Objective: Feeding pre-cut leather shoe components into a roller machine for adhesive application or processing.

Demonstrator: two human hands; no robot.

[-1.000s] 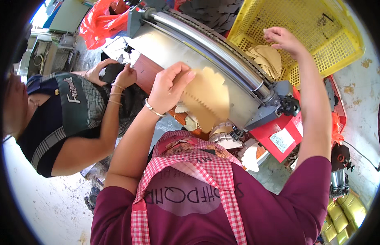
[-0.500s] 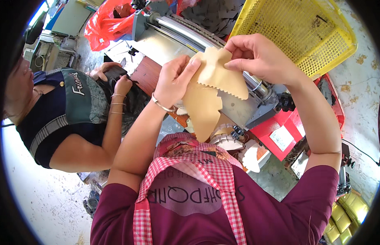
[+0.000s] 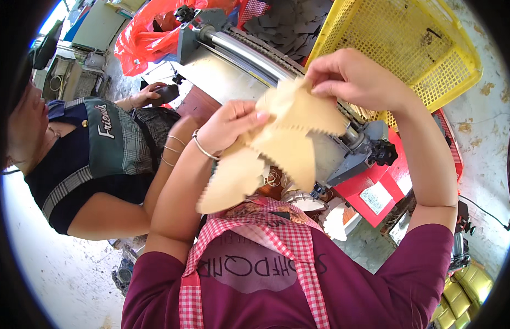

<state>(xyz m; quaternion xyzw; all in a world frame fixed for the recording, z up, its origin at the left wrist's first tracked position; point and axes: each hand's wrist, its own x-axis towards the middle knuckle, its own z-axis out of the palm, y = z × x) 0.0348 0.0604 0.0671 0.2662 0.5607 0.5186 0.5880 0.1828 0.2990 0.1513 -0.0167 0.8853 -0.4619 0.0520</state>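
Observation:
My left hand (image 3: pixel 236 123) pinches a tan, leather-like cut piece (image 3: pixel 285 151) with zigzag edges between thumb and fingers. My right hand (image 3: pixel 348 79) grips the upper edge of a similar overlapping piece (image 3: pixel 315 112). Another tan piece (image 3: pixel 233 178) hangs below my left hand, over my forearm and the checked apron. The pieces overlap, so how they separate between my hands is partly hidden. Both hands are raised in front of a roller machine (image 3: pixel 255 55) with a metal bed.
A yellow plastic basket (image 3: pixel 458 77) stands at the far right, with grey cut pieces (image 3: pixel 282 27) beside it. A red plastic bag (image 3: pixel 148 44) lies far left. Close on my left, a co-worker's hand (image 3: pixel 148 96) holds a dark object. A red box (image 3: pixel 375 186) sits below the machine.
The tan pieces have fanned out, and one now shows hanging lower left. My left hand has moved down slightly. The co-worker's hands have moved apart.

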